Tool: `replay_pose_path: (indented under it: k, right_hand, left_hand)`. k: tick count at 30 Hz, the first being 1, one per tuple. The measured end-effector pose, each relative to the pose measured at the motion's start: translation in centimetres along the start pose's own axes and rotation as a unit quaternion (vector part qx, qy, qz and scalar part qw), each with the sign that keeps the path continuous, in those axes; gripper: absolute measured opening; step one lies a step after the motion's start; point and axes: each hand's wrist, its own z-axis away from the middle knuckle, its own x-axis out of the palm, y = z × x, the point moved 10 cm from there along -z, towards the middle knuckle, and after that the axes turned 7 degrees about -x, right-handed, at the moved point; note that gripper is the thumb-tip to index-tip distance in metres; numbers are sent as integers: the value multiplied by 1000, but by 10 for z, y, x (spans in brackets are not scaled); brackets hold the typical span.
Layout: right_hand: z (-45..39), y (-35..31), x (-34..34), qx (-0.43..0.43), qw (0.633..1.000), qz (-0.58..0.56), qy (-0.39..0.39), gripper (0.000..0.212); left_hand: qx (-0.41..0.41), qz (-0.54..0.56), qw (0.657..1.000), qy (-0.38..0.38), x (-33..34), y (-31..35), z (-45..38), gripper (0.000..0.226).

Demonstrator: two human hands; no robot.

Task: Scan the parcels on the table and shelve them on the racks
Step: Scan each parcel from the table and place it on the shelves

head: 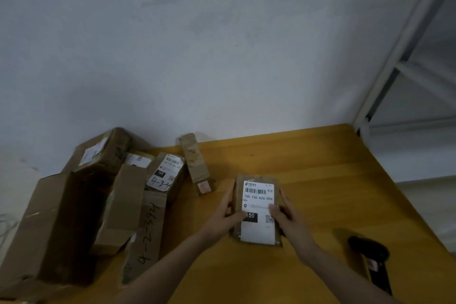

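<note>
Hands on a small parcel, label up, on the yellow worktop.

Left hand (225, 215) and right hand (287, 215) each grip a long side of the small parcel (257, 210), thumbs curled onto its white label; its long axis runs away from the person, barcode end farthest. A black scanner (372, 261) lies near the right forearm on the worktop (308, 155). A slim carton (196, 163) lies beyond, a pile of boxes (98, 192) crowds the left, and a white rack (404, 57) stands at the right.
</note>
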Motion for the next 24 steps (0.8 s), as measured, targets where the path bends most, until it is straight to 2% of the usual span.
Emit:
replay_pose_path:
  k: [4, 7, 9, 11, 13, 15, 17, 19, 22, 24]
  right_hand:
    - [15, -26, -34, -18, 998, 1, 66, 45]
    - [30, -24, -90, 2, 984, 52, 172, 51]
    - [50, -10, -144, 52, 951, 163, 260, 55]
    - [77, 17, -195, 138, 901, 279, 302, 59]
    - [102, 51, -229, 250, 866, 324, 287, 66]
    - [112, 83, -239, 301, 880, 279, 238, 63]
    - [108, 106, -233, 299, 912, 213, 183, 44]
    - [103, 122, -227, 293, 924, 193, 150, 31]
    - [92, 127, -227, 255, 937, 157, 180, 30]
    - [88, 124, -227, 240, 945, 143, 172, 29]
  left_hand:
    - [50, -27, 998, 0, 23, 30, 1, 82]
    - [78, -43, 996, -27, 56, 50, -3, 81]
    - [93, -36, 994, -45, 78, 60, -6, 78]
    - [94, -33, 993, -63, 98, 65, -9, 81]
    - [96, -34, 992, -71, 113, 66, -9, 84]
    - [96, -33, 993, -69, 123, 66, -11, 88]
    - [92, -34, 993, -65, 131, 64, -14, 90]
    - [90, -33, 994, -58, 138, 63, -16, 91]
    - [80, -29, 996, -39, 144, 59, -19, 91]
    - [73, -26, 997, -21, 147, 58, -20, 91]
